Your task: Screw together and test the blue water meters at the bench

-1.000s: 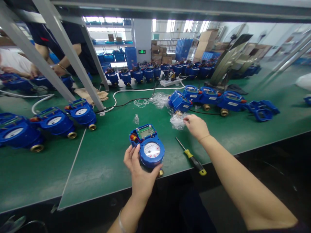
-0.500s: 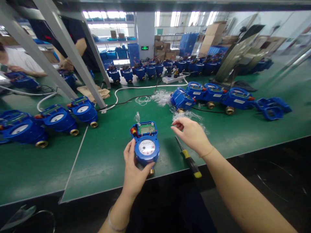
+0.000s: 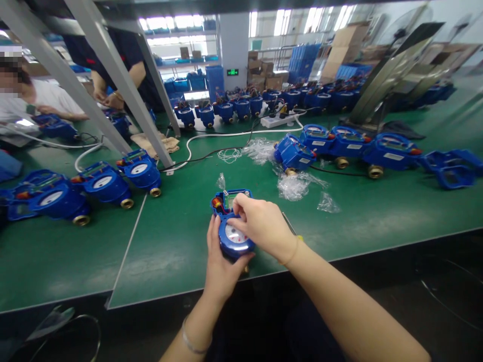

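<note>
In the head view, the right hand point(image 3: 260, 223) has come back from the crinkled plastic bags point(image 3: 296, 185), where it was a second ago, and now lies over the top of the blue water meter point(image 3: 232, 236). Its fingertips are pinched together on the small green display part at the upper edge of the meter, so whatever tiny piece it may carry is hidden; I cannot tell whether anything sits between the fingers. The left hand point(image 3: 222, 266) keeps its hold from below, palm and thumb wrapped around the round body, the meter tilted up near the front edge of the desk point(image 3: 169, 251). Judging from this, the work has passed from fetching at the bags to fitting or pressing something at the display end of the meter. The screwdriver point(image 3: 291, 231) lies just beside the right wrist, mostly covered by it, only a bit of shaft and yellow handle showing.

The desk is covered in green matting. To the left stand three more blue meters point(image 3: 103, 186) with brass ends; to the right a row of meters point(image 3: 347, 143) and loose blue covers point(image 3: 451, 171). Farther back run a white cable point(image 3: 226, 136), a power strip point(image 3: 281, 120) and a long line of meters. Other people point(image 3: 41, 103) work at the far left behind slanted metal struts point(image 3: 124, 85). Cardboard boxes and blue crates fill the bright room beyond.
</note>
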Demonstrator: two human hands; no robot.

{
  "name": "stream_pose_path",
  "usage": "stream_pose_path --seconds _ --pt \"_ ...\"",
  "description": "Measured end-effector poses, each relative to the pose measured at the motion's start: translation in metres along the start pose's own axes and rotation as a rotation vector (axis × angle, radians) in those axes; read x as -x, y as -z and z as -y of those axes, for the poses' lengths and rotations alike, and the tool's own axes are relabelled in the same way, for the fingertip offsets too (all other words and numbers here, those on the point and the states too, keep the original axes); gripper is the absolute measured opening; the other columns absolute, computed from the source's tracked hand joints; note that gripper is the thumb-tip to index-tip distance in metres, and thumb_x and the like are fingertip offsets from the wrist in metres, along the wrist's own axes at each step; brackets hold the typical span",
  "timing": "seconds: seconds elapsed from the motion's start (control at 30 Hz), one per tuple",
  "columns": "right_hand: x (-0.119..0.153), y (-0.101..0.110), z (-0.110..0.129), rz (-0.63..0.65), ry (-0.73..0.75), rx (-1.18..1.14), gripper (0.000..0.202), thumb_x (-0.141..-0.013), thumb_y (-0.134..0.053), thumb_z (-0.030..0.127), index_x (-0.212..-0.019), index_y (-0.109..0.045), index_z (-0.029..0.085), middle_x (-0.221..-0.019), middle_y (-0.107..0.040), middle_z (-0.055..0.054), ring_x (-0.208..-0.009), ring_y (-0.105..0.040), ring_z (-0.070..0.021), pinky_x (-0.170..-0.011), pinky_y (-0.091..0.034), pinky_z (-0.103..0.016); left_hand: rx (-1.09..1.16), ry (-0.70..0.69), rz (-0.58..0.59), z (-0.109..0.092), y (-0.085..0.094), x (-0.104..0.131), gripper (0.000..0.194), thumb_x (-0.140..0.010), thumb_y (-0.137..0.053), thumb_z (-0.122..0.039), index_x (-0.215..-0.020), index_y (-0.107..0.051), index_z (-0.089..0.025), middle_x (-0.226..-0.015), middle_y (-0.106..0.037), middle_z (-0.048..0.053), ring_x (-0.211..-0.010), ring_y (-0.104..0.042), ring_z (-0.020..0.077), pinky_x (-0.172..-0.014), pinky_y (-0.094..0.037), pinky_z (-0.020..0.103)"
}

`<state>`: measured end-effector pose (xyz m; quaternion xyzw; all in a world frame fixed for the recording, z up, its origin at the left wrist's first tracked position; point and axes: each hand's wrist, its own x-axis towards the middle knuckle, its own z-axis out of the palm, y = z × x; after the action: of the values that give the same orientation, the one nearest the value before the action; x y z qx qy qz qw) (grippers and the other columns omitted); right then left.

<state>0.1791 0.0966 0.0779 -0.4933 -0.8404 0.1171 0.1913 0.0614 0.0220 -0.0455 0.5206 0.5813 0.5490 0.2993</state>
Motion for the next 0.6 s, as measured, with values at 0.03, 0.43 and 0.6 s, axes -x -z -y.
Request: stream_pose_path --seconds 0.03,0.43,0.6 --pt "-0.002 0.0 0.0 0.007 0.057 0.047 0.017 -0.087 -0.074 0.03 -0.089 -0.059 0.022 -0.07 -0.065 0.003 -0.064 -0.061 -0.0158 -0.055 -0.027 -0.025 -0.003 -0.002 0.011 0.001 0.001 0.0 0.106 -0.069 -0.086 -0.03 -0.154 -0.023 -0.037 -0.161 -0.03 0.012 -0.146 -0.037 0.0351 -0.119 -0.031 0.06" --pt "-0.006 0.004 -0.01 0.001 0.31 0.111 0.009 -0.092 -0.066 0.021 -0.087 -0.058 0.02 -0.076 -0.067 0.002 -0.066 -0.06 -0.0143 -0.057 -0.026 -0.027 -0.07 -0.068 0.026 0.0 0.006 -0.002 0.103 -0.071 -0.085 -0.033 -0.153 -0.025 -0.037 -0.162 -0.03 0.01 -0.148 -0.032 0.0335 -0.121 -0.03 0.057" --pt "-0.006 0.003 -0.008 0.005 0.283 0.11 0.009 -0.091 -0.061 0.017 -0.084 -0.058 0.02 -0.076 -0.067 0.001 -0.066 -0.059 -0.0151 -0.057 -0.025 -0.027 -0.036 -0.053 0.036 0.002 0.006 -0.003 0.105 -0.07 -0.085 -0.033 -0.154 -0.023 -0.037 -0.161 -0.03 0.011 -0.147 -0.034 0.0342 -0.12 -0.03 0.058"
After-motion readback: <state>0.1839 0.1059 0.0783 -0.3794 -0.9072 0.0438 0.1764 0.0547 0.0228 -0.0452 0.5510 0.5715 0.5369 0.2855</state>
